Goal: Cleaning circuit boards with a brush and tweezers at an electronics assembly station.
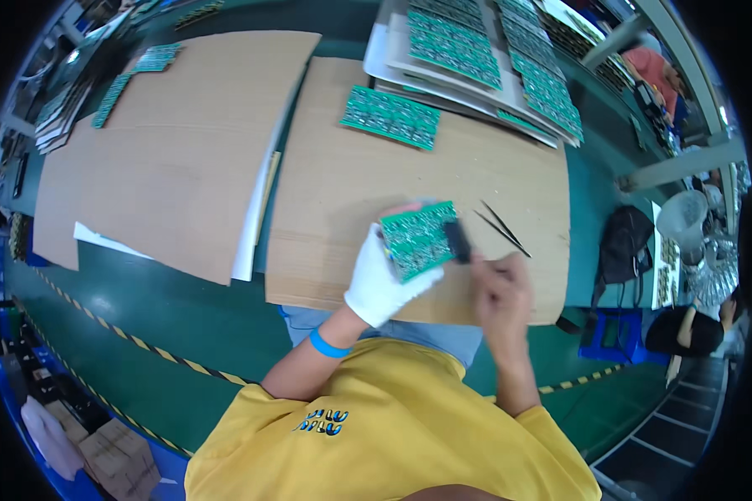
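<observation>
I have one green circuit board up off the surface, held in my left hand, which wears a white glove; its fingers are wrapped around the board's near and left edges, so that hand is clamped on it. My bare right hand is closed around the handle of a small black brush, whose dark head rests against the right edge of the board. The two hands sit close together, just near of the middle of the right-hand cardboard sheet, with the board between them and tilted toward me.

As I judge it, the work is in the middle of a batch. Farther away, a single green board lies flat on the same cardboard, and beyond it stacked trays of boards fill the far right of the surface. More boards lie at the far left, past the left-hand cardboard sheet. I cannot tell from here which piles are brushed and which are waiting, so I would only say that this board is being worked on now and that many others are around.

A pair of tweezers lies on the cardboard just right of the board and a little farther away than my right hand, untouched by either hand.
</observation>
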A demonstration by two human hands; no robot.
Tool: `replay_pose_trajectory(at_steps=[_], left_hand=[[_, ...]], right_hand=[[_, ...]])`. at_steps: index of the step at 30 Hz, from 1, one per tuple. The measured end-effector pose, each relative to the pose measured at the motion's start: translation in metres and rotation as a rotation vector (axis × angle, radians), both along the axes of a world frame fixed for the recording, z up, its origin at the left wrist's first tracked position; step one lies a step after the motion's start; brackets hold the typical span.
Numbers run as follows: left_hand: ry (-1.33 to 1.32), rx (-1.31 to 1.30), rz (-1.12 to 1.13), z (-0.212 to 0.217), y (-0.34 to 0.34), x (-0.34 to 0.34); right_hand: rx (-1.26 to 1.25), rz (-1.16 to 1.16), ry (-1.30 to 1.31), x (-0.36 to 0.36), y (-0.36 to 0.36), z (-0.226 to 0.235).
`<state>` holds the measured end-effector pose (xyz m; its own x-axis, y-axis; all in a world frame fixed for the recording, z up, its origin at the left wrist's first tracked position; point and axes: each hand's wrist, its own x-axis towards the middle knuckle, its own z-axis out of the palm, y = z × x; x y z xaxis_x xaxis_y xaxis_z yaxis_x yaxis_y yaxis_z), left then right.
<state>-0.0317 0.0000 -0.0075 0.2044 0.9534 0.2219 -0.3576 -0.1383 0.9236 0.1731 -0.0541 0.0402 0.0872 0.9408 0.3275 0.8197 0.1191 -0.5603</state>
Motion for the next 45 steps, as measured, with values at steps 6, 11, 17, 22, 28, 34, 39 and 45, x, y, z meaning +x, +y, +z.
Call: replay_pose_trajectory(at_steps=[6,11,17,22,28,34,39,45], left_hand=[[-0.348,-0.226,-0.027,0.014,-0.016,0.005],[0.067,-0.067,-0.055,0.008,-0.017,0.003],[0.011,-0.023,0.004,0.007,-0.027,0.008],[0.038,-0.056,-0.061,0.0,-0.024,0.011],[0.054,0.038,-0.026,0.012,-0.008,0.011],[-0.118,-0.103,-0.008,0.005,-0.008,0.028],[-0.253,-0.064,-0.168,0.001,-0.012,0.012],[-0.259,-0.009,-0.188,-0.004,-0.011,0.002]], right_hand=[[0.228,0.278,0.21,-0.077,-0.013,0.046],[0.129,0.202,0.19,-0.059,0.001,0.026],[0.03,0.037,-0.064,-0.008,0.0,0.011],[0.165,0.112,-0.012,-0.022,-0.026,0.028],[0.121,0.027,-0.034,0.008,-0.005,0.013],[0.141,0.036,0.003,0.047,0.009,-0.013],[0.196,-0.056,0.308,0.048,0.018,-0.022],[0.047,-0.067,0.598,0.037,0.025,-0.031]])
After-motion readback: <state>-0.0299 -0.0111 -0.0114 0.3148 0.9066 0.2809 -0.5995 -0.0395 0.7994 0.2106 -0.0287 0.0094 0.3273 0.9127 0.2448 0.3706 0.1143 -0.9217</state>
